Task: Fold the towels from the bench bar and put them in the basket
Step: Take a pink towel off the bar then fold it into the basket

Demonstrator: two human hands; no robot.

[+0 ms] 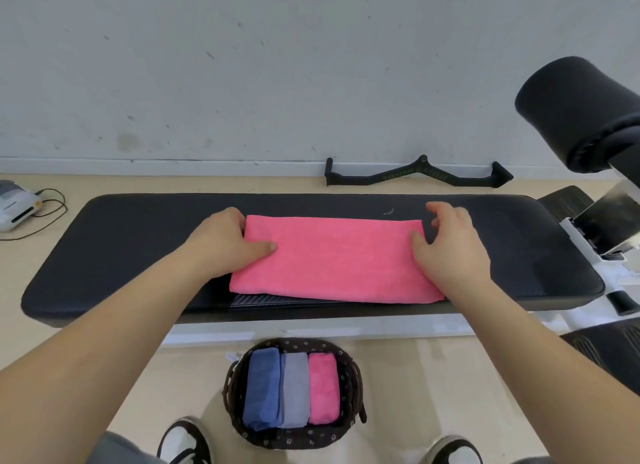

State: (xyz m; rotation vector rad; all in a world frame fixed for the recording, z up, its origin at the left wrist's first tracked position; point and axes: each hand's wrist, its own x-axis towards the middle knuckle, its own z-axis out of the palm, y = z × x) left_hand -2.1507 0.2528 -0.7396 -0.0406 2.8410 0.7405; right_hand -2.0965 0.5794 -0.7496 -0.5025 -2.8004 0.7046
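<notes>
Our pink towel (332,259) lies flat on the bench (138,242), folded into a long band. It sits at the middle of the pad, with its near edge just over the bench's near edge.

Our left hand (225,242) grips the towel's left end: the thumb lies on top and the fingers curl round the edge at the far left corner. Our right hand (450,245) is at the right end. Its thumb tip touches the cloth near the far right corner, while the fingers are apart, loosely bent and clear of the towel.

On the floor in front of the bench, between our shoes (187,439), stands the basket (349,377). It holds three folded towels side by side: a blue towel (261,391) on the left, a grey towel (294,391) in the middle and a second pink towel (323,387) on the right.

Beyond the bench's far edge a black handle (415,178) lies against the wall. A foam roller (575,114) stands above the bench's right end.
</notes>
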